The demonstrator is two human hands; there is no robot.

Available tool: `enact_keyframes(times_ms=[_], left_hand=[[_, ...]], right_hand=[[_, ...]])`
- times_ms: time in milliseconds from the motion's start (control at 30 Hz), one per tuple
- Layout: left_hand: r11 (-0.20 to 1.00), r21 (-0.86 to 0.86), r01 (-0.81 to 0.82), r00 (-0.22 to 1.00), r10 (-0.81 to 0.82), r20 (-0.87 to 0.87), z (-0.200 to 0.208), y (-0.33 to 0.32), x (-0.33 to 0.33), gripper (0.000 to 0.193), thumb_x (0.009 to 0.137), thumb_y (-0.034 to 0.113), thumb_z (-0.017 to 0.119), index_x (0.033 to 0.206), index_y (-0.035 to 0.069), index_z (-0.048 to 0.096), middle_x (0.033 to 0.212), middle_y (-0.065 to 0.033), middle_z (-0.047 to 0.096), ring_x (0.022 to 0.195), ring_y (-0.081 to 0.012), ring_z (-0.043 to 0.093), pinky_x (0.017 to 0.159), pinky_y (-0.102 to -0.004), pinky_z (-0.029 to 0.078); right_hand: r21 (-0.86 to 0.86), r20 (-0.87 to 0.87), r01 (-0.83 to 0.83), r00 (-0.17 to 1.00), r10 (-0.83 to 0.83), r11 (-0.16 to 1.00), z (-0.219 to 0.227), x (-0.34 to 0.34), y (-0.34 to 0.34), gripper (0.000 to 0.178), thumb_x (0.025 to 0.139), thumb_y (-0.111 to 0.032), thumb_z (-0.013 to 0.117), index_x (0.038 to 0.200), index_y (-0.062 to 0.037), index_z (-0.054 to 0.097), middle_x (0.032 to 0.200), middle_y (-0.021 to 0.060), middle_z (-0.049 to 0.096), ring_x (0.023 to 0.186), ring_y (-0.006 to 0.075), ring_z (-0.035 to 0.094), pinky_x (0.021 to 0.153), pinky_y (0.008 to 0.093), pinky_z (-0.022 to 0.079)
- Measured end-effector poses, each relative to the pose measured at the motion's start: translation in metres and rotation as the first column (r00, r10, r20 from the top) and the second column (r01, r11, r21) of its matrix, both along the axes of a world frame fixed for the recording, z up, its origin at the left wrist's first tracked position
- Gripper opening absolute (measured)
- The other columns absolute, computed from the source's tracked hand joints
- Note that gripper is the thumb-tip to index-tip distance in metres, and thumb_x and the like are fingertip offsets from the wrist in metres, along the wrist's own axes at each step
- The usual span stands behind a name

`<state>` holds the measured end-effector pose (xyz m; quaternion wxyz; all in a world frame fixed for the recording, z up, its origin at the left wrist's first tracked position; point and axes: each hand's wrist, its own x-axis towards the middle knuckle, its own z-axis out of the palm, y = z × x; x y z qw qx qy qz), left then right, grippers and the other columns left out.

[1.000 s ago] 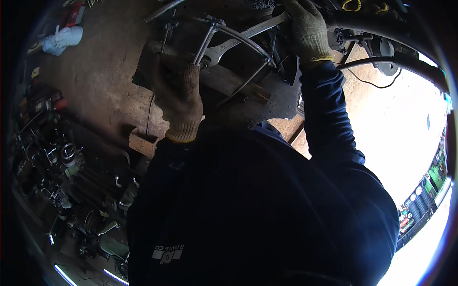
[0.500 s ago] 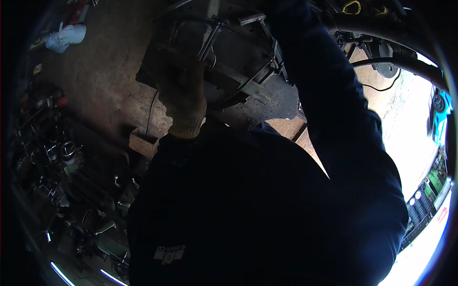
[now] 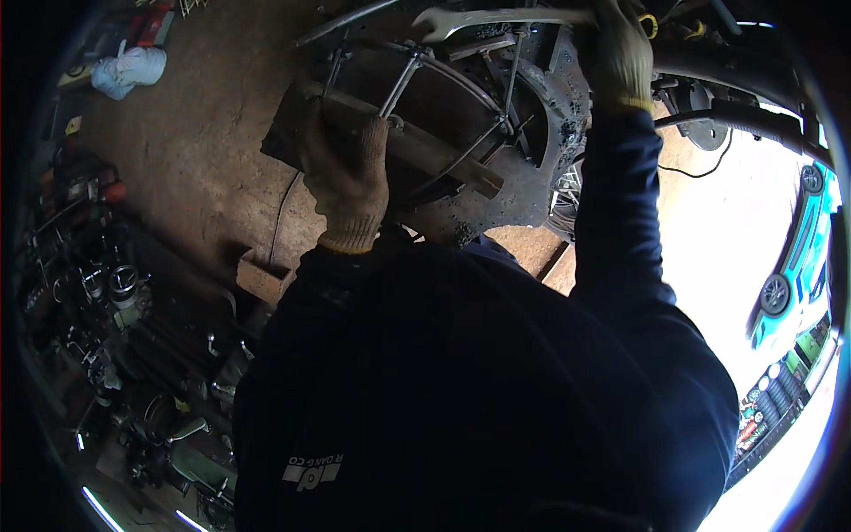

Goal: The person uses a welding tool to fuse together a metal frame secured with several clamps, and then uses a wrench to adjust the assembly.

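Observation:
My gloved left hand (image 3: 353, 191) is closed at the near left side of a metal frame, its thumb and fingers against a flat metal bar (image 3: 443, 158); shadow hides its fingertips. Curved and straight rods make up the frame (image 3: 461, 84), which lies on a dark metal plate (image 3: 523, 208) strewn with dark bits. At the far right, my gloved right hand (image 3: 623, 58) is closed around one end of a large open-end wrench (image 3: 514, 16). The wrench stretches leftward above the frame's far side, its open jaw to the left.
Dark machinery with handles (image 3: 124, 288) crowds the left. A small open box (image 3: 263, 277) sits on the brown floor near my left forearm. A light cloth bundle (image 3: 128, 71) lies far left. Thick dark pipes (image 3: 745, 80) and a blue car (image 3: 793, 248) are to the right.
My right hand has come back into view from beyond the upper edge, with the wrench in it. My left hand stays at nearly the same place on the frame.

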<state>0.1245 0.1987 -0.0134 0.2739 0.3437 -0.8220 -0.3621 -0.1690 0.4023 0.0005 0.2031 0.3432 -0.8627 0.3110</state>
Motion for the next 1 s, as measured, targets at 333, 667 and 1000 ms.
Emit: enact_keyframes(times_ms=[333, 667, 1000], left_hand=[[0.985, 0.159, 0.062, 0.998, -0.062, -0.005, 0.014, -0.006, 0.000, 0.095, 0.088, 0.061, 0.073, 0.150, -0.003, 0.039, 0.137, -0.0262, 0.055, 0.126, -0.0385, 0.059, 0.103, -0.0474, 0.051], [0.966, 0.188, 0.179, 0.979, -0.194, 0.065, 0.024, -0.012, 0.010, 0.091, 0.091, 0.059, 0.069, 0.154, 0.001, 0.036, 0.151, -0.0237, 0.044, 0.141, -0.0362, 0.045, 0.115, -0.0450, 0.041], [0.939, 0.295, 0.176, 0.982, -0.189, 0.014, 0.018, -0.019, 0.037, 0.075, 0.092, 0.040, 0.077, 0.151, 0.007, 0.043, 0.123, -0.0200, 0.065, 0.109, -0.0281, 0.070, 0.083, -0.0377, 0.060]], right_hand=[[-0.586, 0.803, 0.681, 0.417, 0.425, 0.438, -0.039, 0.051, -0.020, 0.038, 0.090, -0.029, 0.076, 0.120, -0.0084, 0.064, 0.106, 0.0196, 0.068, 0.101, 0.0382, 0.067, 0.088, 0.0437, 0.055], [0.118, 0.379, 0.203, 0.895, -0.233, 0.972, -0.040, 0.001, -0.006, 0.042, 0.096, -0.047, 0.058, 0.125, -0.0173, 0.069, 0.114, 0.0154, 0.073, 0.112, 0.0358, 0.067, 0.094, 0.0473, 0.053], [-0.287, 0.693, -0.592, 0.413, 0.590, 0.753, 0.017, 0.073, -0.039, 0.023, 0.098, -0.017, 0.064, 0.116, -0.0050, 0.070, 0.117, 0.0116, 0.073, 0.107, 0.0236, 0.069, 0.092, 0.0352, 0.056]])
